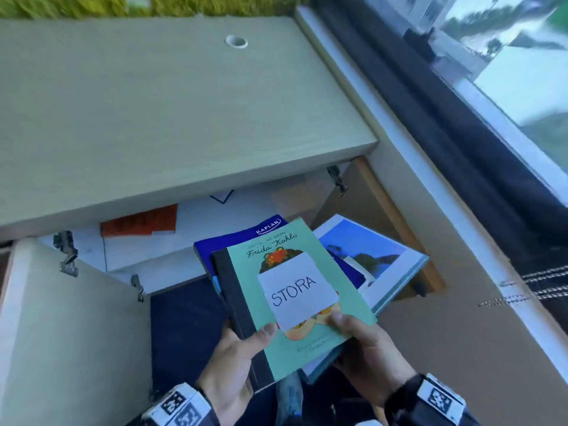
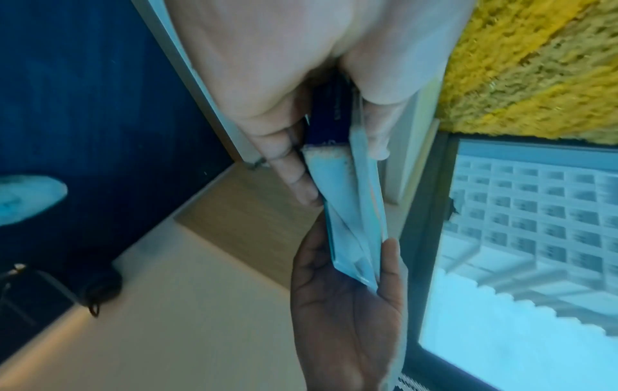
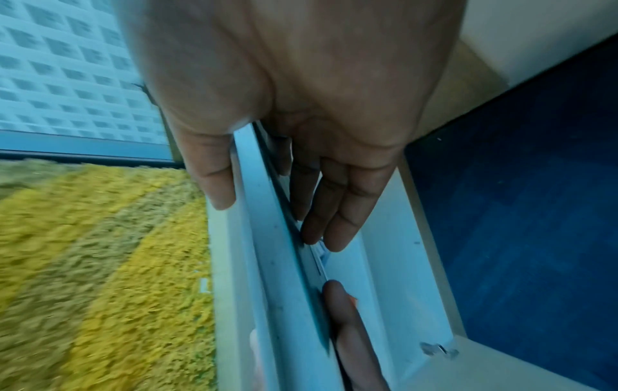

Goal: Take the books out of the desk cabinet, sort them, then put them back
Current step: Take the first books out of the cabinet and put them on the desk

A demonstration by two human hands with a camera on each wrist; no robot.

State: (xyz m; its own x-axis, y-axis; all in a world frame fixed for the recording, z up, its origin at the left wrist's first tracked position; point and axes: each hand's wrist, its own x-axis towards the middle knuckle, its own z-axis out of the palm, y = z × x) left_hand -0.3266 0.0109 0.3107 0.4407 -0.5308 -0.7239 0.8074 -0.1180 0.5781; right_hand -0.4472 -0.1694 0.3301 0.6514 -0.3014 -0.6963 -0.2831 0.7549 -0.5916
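Observation:
Both my hands hold a stack of books in front of the open desk cabinet (image 1: 190, 265). On top lies a mint-green Frida Kahlo book (image 1: 295, 342) with a dark spine and a white slip reading STORA (image 1: 299, 290). Under it are a blue Kaplan book (image 1: 242, 238) and a white-bordered photo book (image 1: 372, 259) jutting right. My left hand (image 1: 246, 342) grips the stack's near left corner, thumb on the cover. My right hand (image 1: 353, 336) grips the near right edge. The left wrist view shows the stack (image 2: 351, 198) edge-on. An orange book (image 1: 138, 222) lies inside the cabinet.
The desk top (image 1: 153, 118) overhangs the cabinet. Its left door (image 1: 70, 333) and right door (image 1: 368, 204) stand open to either side. A window (image 1: 507, 72) runs along the right. Blue carpet (image 1: 184, 327) lies below the stack.

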